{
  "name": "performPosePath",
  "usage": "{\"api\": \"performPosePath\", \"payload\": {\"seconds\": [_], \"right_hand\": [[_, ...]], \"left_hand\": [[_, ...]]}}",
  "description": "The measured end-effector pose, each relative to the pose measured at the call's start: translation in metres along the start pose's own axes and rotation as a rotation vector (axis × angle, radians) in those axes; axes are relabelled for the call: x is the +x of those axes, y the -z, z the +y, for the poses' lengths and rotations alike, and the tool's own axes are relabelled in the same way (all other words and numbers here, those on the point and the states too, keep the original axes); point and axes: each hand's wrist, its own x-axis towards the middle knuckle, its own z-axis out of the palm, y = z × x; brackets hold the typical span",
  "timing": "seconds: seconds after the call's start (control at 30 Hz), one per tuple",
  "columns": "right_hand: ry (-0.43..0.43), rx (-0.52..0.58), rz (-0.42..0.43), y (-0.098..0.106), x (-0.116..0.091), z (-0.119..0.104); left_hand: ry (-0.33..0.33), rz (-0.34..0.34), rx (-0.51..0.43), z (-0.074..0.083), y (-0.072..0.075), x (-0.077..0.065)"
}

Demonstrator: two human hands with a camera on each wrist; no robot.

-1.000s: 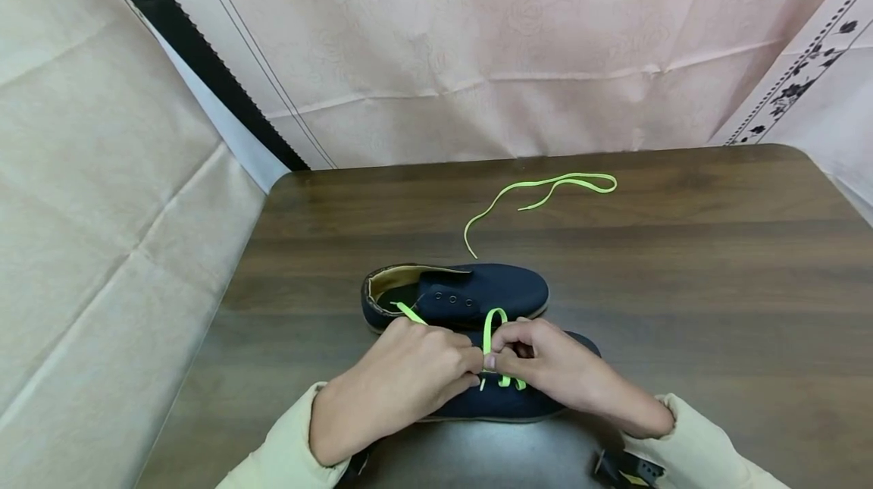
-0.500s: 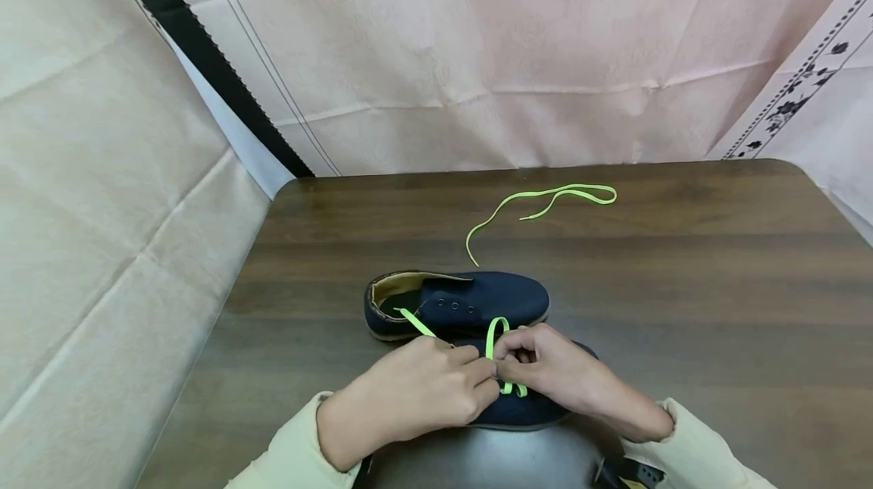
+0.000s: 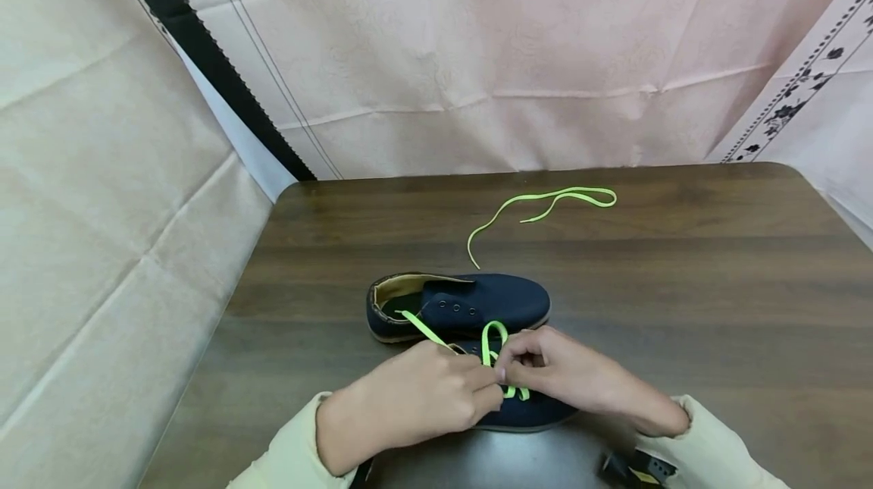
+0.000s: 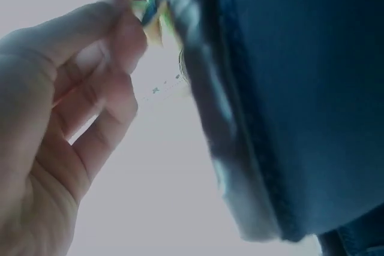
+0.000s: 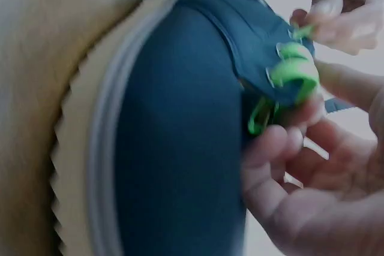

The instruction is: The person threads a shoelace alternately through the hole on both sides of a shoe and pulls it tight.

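Observation:
Both hands work at the near navy shoe (image 3: 525,418), which is partly hidden beneath them. A flat neon-green shoelace (image 5: 297,71) runs through its eyelets. My left hand (image 3: 436,390) pinches the shoelace close to an eyelet; in the left wrist view its thumb and fingertips meet at the shoe's flap edge. My right hand (image 3: 569,369) has thumb and fingers curled at the eyelet flap (image 5: 255,58), gripping it just below the lace loop. A lace loop stands up between the hands in the head view, and a free end slants over the far shoe.
A matching navy shoe (image 3: 501,299), its visible eyelets unlaced, lies just behind the near one. Beyond it, a second green shoelace (image 3: 532,196) lies loose on the wooden table (image 3: 682,284). Pale cloth (image 3: 546,57) hangs behind the table's far edge.
The left hand has shifted slightly right, closer to the right hand, and covers a short lace tip visible earlier. The head view has tilted a little upward.

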Motion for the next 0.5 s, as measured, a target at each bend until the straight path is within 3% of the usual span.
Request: {"api": "performPosePath", "payload": {"seconds": [0.17,0.33,0.5], "right_hand": [[0.076,-0.107,0.018,0.0,-0.005,-0.005],[0.118,-0.22,0.069,-0.005,-0.006,-0.011],[0.123,-0.224,0.08,-0.005,-0.005,-0.011]], "left_hand": [[0.072,-0.024,-0.26,-0.008,0.003,-0.002],[0.108,-0.017,-0.38,-0.014,0.009,-0.005],[0.118,-0.013,-0.496,-0.021,0.017,-0.009]]}}
